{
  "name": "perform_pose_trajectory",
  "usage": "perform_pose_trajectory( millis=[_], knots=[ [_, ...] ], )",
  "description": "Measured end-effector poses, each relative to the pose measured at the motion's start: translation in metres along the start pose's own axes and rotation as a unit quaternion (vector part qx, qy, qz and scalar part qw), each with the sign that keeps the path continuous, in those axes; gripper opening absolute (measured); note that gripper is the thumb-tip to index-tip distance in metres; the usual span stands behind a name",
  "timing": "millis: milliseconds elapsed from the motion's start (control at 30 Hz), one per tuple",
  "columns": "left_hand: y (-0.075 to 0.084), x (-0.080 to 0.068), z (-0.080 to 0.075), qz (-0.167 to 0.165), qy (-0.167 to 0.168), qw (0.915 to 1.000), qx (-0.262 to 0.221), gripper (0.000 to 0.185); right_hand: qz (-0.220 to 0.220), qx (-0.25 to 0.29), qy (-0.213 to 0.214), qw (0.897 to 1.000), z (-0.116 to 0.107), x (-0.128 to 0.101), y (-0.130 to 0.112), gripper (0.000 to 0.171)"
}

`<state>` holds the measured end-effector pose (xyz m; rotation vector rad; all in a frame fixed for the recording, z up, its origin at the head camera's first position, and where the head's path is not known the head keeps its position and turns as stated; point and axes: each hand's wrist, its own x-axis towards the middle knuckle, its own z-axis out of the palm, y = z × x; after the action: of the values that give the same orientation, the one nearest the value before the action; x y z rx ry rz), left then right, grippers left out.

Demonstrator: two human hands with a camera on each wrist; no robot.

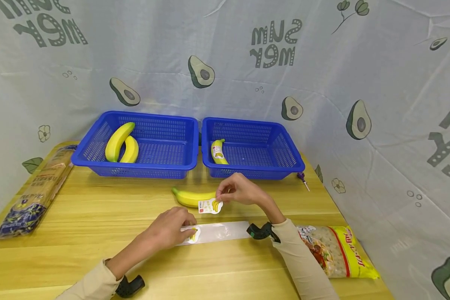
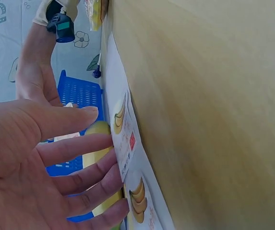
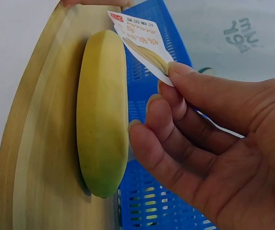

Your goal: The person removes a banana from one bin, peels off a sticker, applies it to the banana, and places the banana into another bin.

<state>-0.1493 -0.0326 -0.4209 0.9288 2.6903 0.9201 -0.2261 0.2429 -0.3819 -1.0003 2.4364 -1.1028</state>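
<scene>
Yellow wood runs across the worktop in the head view, and we see the right hand pinching a banana sticker just in front of a loose banana. The left hand lies flat, fingers straight, on the near end of a white backing strip that lies along the worktop. Behind stand two blue baskets: the left basket holds two bananas, the right basket holds one that already carries a sticker. A long packet lies at the left edge and a yellow bag at the right.

From the left wrist we see straight fingers beside the strip, which shows printed banana stickers.

From the right wrist, thumb and forefinger pinch the sticker by one corner, just above the banana lying on the wood.
</scene>
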Motion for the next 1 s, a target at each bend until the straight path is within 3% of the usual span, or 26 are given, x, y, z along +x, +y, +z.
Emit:
perform_pose_trajectory(
  millis=[167,300,467,600,700,833,1000],
  knots=[
    [-0.001,-0.001,-0.003,-0.003,0.011,0.9998,-0.014,0.012,0.014,0.002,0.011,1.0,0.001,0.001,0.0,0.006],
    [-0.001,0.0,-0.01,-0.001,0.032,0.9989,-0.035,0.002,0.01,0.004,0.022,1.0,0.002,0.004,0.0,0.006],
    [-0.004,0.007,-0.016,0.019,0.116,0.9922,-0.042,0.012,0.004,0.014,0.046,0.999,0.004,0.007,0.0,0.006],
    [-0.008,0.016,-0.011,0.053,0.192,0.9791,-0.042,0.011,0.014,0.035,0.064,0.997,0.007,0.008,0.001,0.006],
    [-0.012,0.023,-0.006,0.08,0.224,0.9702,-0.049,0.015,0.022,0.038,0.073,0.996,0.01,0.009,0.004,0.006],
    [-0.014,0.03,-0.005,0.094,0.24,0.9644,-0.057,0.021,0.026,0.028,0.086,0.996,0.014,0.01,0.008,0.004],
    [-0.015,0.034,-0.006,0.077,0.226,0.97,-0.045,0.024,0.031,0.026,0.098,0.994,0.018,0.013,0.012,0.005]
  ],
)
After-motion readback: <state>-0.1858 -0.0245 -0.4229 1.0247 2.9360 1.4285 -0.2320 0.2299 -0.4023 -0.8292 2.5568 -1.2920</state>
